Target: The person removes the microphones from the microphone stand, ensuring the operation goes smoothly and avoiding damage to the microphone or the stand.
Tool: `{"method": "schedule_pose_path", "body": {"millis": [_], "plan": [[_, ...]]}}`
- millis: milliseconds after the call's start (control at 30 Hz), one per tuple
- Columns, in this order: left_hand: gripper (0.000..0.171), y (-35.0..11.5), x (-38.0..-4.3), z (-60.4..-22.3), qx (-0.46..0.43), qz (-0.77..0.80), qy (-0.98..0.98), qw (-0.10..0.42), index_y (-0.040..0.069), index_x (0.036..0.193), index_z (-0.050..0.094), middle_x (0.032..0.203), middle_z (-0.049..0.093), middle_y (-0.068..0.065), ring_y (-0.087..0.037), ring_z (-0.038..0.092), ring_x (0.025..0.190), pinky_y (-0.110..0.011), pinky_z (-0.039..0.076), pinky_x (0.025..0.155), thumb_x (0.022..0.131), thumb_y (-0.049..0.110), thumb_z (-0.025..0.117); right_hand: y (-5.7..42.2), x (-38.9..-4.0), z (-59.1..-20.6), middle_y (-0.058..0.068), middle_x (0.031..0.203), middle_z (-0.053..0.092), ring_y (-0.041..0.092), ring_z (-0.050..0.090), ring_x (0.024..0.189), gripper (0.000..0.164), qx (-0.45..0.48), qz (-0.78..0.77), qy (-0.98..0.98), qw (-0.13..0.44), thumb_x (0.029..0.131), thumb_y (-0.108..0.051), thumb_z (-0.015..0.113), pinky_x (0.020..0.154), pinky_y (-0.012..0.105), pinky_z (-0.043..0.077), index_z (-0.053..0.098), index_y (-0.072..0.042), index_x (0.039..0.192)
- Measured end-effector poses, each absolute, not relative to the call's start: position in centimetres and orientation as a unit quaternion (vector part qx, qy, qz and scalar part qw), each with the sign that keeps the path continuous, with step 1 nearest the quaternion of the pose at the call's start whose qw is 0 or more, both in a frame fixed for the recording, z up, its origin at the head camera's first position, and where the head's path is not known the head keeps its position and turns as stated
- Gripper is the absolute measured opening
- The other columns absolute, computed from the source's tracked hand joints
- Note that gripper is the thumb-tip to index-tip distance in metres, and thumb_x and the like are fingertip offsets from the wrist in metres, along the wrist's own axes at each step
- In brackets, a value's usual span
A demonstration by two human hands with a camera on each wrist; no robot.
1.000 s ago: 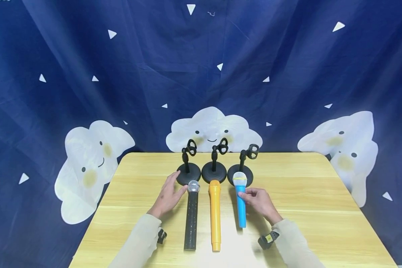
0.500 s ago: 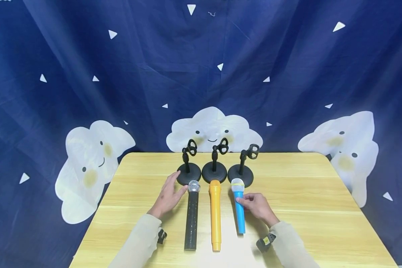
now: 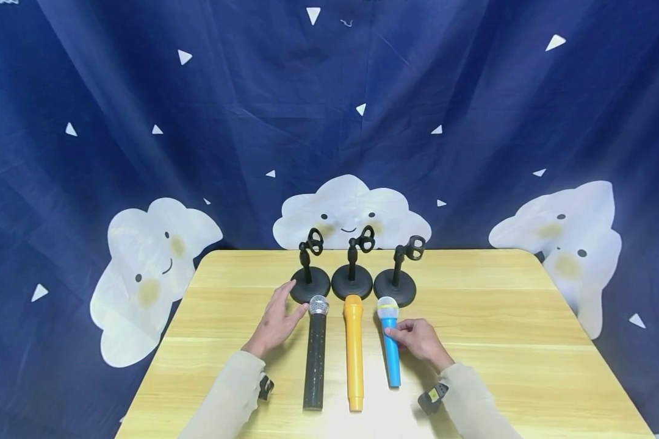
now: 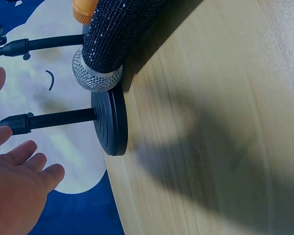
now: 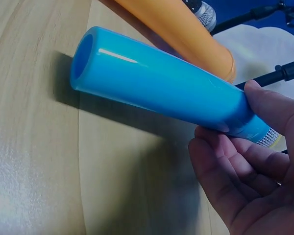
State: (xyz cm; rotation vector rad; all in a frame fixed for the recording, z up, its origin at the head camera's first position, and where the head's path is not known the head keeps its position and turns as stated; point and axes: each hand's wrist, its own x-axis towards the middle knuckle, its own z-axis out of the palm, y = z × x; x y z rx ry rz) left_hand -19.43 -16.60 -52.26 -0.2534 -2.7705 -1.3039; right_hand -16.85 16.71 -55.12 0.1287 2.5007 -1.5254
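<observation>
My right hand (image 3: 421,341) pinches a blue microphone (image 3: 392,356) just below its silver mesh head, thumb on one side and fingers on the other. In the right wrist view the hollow end of the blue microphone (image 5: 152,81) points away from the hand. My left hand (image 3: 277,320) is spread with relaxed fingers beside the head of a black glittery microphone (image 3: 315,360); its thumb tip is right at the mesh. Between the two lies an orange microphone (image 3: 354,353). The left wrist view shows the left hand (image 4: 19,181) holding nothing.
Behind the microphones stand three black desk stands with round bases and clips: left stand (image 3: 310,285), middle stand (image 3: 352,281), right stand (image 3: 395,288). The wooden table (image 3: 527,366) ends at a dark blue curtain (image 3: 329,79) with white clouds.
My right hand has drawn the blue microphone toward the front edge and slightly left, so its head has come off the right stand's base. The left hand has stayed put.
</observation>
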Motion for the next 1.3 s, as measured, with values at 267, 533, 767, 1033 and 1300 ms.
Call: {"method": "schedule_pose_path", "body": {"millis": [267, 533, 767, 1033, 1300], "plan": [[0.067, -16.58, -19.34, -52.11, -0.080, -0.423, -0.902, 0.031, 0.005, 0.152, 0.038, 0.155, 0.035, -0.020, -0.037, 0.033, 0.143, -0.053, 0.027, 0.117, 0.097, 0.026, 0.068, 16.35, -16.83, -55.22, 0.004, 0.070, 0.068, 0.017, 0.065, 0.064, 0.021, 0.047, -0.513, 0.851, 0.104, 0.086, -0.014, 0.078, 0.062, 0.035, 0.060, 0.070, 0.005, 0.083], [0.068, -16.60, -19.15, -52.24, -0.077, -0.424, -0.902, 0.028, 0.005, 0.153, 0.036, 0.156, 0.034, -0.022, -0.038, 0.034, 0.143, -0.055, 0.027, 0.116, 0.097, 0.027, 0.068, 16.14, -16.89, -55.63, 0.004, 0.069, 0.066, 0.016, 0.064, 0.063, 0.023, 0.057, -0.504, 0.855, 0.109, 0.086, -0.016, 0.079, 0.060, 0.034, 0.060, 0.070, 0.004, 0.082], [0.069, -16.56, -19.10, -52.36, -0.075, -0.424, -0.902, 0.028, 0.005, 0.153, 0.035, 0.156, 0.033, -0.022, -0.039, 0.033, 0.143, -0.056, 0.027, 0.116, 0.096, 0.025, 0.068, 16.05, -16.85, -55.92, 0.004, 0.068, 0.065, 0.015, 0.063, 0.062, 0.023, 0.064, -0.501, 0.855, 0.116, 0.086, -0.017, 0.079, 0.059, 0.033, 0.060, 0.070, 0.004, 0.082], [0.068, -16.57, -19.10, -52.38, -0.077, -0.423, -0.902, 0.029, 0.005, 0.153, 0.036, 0.155, 0.034, -0.023, -0.038, 0.034, 0.142, -0.055, 0.028, 0.116, 0.096, 0.024, 0.069, 15.91, -16.96, -55.89, 0.004, 0.068, 0.066, 0.016, 0.065, 0.064, 0.025, 0.073, -0.501, 0.853, 0.124, 0.087, -0.019, 0.080, 0.061, 0.034, 0.060, 0.070, 0.004, 0.082], [0.069, -16.70, -18.98, -52.56, -0.081, -0.419, -0.904, 0.033, 0.005, 0.153, 0.035, 0.155, 0.034, -0.023, -0.038, 0.034, 0.142, -0.055, 0.028, 0.116, 0.097, 0.026, 0.068, 15.83, -17.04, -55.89, 0.004, 0.067, 0.065, 0.015, 0.065, 0.062, 0.026, 0.075, -0.491, 0.859, 0.127, 0.087, -0.020, 0.079, 0.060, 0.033, 0.060, 0.071, 0.003, 0.080]]}}
